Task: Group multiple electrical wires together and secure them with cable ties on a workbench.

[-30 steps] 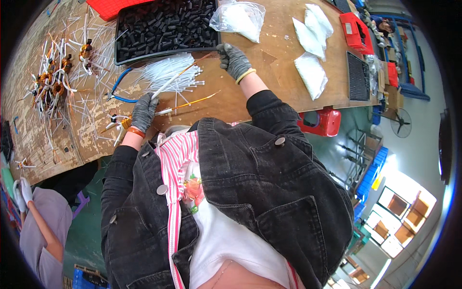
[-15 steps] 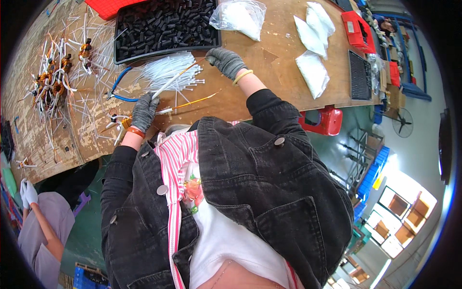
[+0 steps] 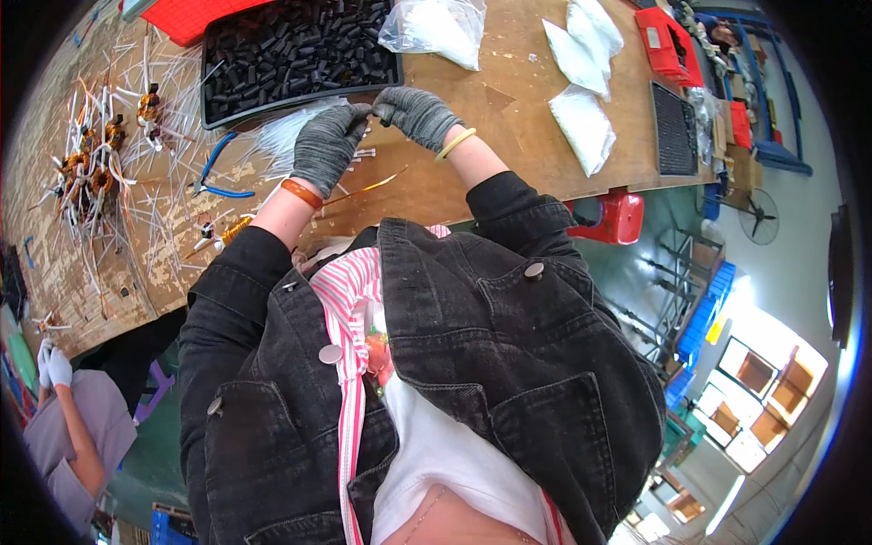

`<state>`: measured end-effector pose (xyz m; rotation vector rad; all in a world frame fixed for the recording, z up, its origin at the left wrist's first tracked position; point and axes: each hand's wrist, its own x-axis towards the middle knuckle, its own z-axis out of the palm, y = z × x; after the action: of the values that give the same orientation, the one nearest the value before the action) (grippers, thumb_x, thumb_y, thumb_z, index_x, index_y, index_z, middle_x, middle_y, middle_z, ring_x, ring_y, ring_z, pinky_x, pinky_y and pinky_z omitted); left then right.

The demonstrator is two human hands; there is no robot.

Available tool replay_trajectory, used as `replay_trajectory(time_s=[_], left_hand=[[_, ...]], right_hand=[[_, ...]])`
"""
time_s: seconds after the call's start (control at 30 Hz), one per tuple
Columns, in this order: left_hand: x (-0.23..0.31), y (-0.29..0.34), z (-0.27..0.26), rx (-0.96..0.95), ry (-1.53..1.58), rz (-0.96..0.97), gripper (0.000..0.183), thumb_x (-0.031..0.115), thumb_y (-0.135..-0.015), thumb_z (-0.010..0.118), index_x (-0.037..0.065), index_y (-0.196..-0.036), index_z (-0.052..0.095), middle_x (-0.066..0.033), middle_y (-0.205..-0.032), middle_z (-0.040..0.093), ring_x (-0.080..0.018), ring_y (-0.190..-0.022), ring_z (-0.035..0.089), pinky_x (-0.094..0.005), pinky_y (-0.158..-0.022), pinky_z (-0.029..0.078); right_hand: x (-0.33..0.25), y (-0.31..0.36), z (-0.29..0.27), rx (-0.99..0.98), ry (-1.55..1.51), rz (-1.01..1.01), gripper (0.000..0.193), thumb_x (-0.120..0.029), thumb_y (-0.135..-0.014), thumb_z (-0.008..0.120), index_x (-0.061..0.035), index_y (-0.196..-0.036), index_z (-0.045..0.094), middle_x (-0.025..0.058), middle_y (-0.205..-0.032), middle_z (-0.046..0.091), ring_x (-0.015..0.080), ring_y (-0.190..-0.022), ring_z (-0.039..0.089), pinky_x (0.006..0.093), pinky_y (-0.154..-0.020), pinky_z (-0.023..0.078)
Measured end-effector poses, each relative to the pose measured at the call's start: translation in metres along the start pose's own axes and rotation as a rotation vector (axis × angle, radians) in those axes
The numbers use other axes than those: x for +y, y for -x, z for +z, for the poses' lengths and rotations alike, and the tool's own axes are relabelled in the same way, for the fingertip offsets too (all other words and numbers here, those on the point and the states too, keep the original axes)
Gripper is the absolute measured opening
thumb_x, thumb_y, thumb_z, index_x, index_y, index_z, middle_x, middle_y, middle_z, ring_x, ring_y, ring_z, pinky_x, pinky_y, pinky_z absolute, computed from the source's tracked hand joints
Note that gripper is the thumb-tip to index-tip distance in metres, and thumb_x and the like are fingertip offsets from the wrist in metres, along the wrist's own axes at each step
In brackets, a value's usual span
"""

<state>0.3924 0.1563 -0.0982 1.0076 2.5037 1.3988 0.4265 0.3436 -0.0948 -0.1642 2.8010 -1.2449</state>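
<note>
My left hand (image 3: 329, 141), in a grey knit glove, has its fingers closed and its tips close to those of my right hand (image 3: 418, 118). My right hand wears the same kind of glove and is closed in a pinch. Between them runs the copper wire lead, mostly hidden by the gloves. It belongs to a small copper-wound coil (image 3: 238, 229) by my left wrist. Another lead with a bare copper end (image 3: 386, 182) points right below my hands. White cable ties (image 3: 282, 136) lie partly behind my left hand. Blue-handled pliers (image 3: 214, 168) rest left of it.
A black tray (image 3: 300, 64) of short black tubes stands just beyond my hands. Several finished-looking coils (image 3: 91, 177) pile up at left among scattered ties. White plastic packets (image 3: 581, 127) and a red bin (image 3: 668, 45) lie to the right. A co-worker's gloved hands (image 3: 54, 365) show at lower left.
My left hand has slid up and right along the wire lead to meet my right hand. The right hand has stayed closed in nearly the same place. The view has shifted slightly.
</note>
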Motion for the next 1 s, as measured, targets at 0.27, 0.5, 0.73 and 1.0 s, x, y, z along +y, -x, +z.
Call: replay_trajectory(time_s=[0.27, 0.5, 0.73, 1.0], left_hand=[[-0.003, -0.005, 0.001, 0.046, 0.170, -0.105, 0.016, 0.008, -0.073, 0.064, 0.006, -0.089, 0.065, -0.0101, -0.084, 0.063, -0.0222, -0.075, 0.060, -0.0288, -0.069, 0.047], [0.003, -0.003, 0.000, 0.042, 0.176, -0.149, 0.015, 0.009, -0.075, 0.063, 0.006, -0.090, 0.065, -0.0105, -0.083, 0.063, -0.0218, -0.074, 0.061, -0.0285, -0.068, 0.047], [0.003, -0.002, 0.001, 0.048, 0.178, -0.171, 0.014, 0.009, -0.075, 0.063, 0.006, -0.089, 0.065, -0.0104, -0.082, 0.063, -0.0220, -0.073, 0.061, -0.0285, -0.067, 0.048], [-0.001, -0.002, 0.003, 0.078, 0.214, -0.180, 0.015, 0.009, -0.075, 0.063, 0.008, -0.090, 0.065, -0.0099, -0.083, 0.063, -0.0214, -0.073, 0.061, -0.0285, -0.067, 0.047]], right_hand=[[0.011, 0.010, -0.025, 0.112, -0.609, 0.354, 0.024, -0.029, -0.086, 0.050, -0.0069, -0.082, 0.059, 0.0022, -0.071, 0.057, 0.0122, -0.059, 0.048, 0.0256, -0.051, 0.041], [0.011, 0.009, -0.020, 0.180, -0.858, 0.529, 0.028, -0.033, -0.088, 0.046, -0.0088, -0.082, 0.057, -0.0003, -0.066, 0.050, 0.0085, -0.050, 0.039, 0.0218, -0.042, 0.034], [0.004, 0.000, -0.009, 0.143, -0.931, 0.499, 0.027, -0.031, -0.089, 0.047, -0.0068, -0.085, 0.057, 0.0006, -0.070, 0.053, 0.0084, -0.052, 0.041, 0.0213, -0.044, 0.036], [-0.001, -0.001, -0.008, 0.142, -0.887, 0.474, 0.028, -0.034, -0.088, 0.047, -0.0076, -0.086, 0.058, -0.0001, -0.070, 0.054, 0.0080, -0.054, 0.042, 0.0214, -0.043, 0.036]])
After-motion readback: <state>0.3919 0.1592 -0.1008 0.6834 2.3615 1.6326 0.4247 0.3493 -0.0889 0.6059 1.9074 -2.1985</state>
